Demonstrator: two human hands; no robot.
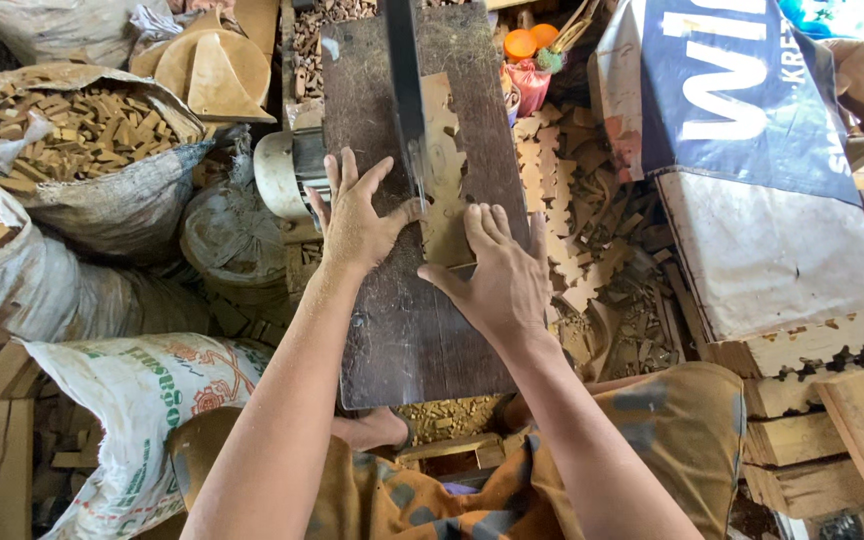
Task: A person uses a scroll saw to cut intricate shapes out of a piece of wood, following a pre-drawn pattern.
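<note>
A thin, light wooden piece (444, 175) with notched, cut-out edges lies flat on a dark, worn saw table (407, 330). A narrow dark saw blade and its guide (404, 90) come down onto the table at the piece's left edge. My left hand (355, 218) lies flat on the table left of the blade, thumb touching the piece. My right hand (495, 272) presses flat on the near end of the piece, fingers pointing away from me.
Sacks of small wood offcuts (82, 130) stand at the left, with a printed white sack (142, 410) nearer. Cut notched strips (562, 200) pile up right of the table. Stacked notched blocks (802, 390) and a blue tarpaulin (742, 90) are at the right.
</note>
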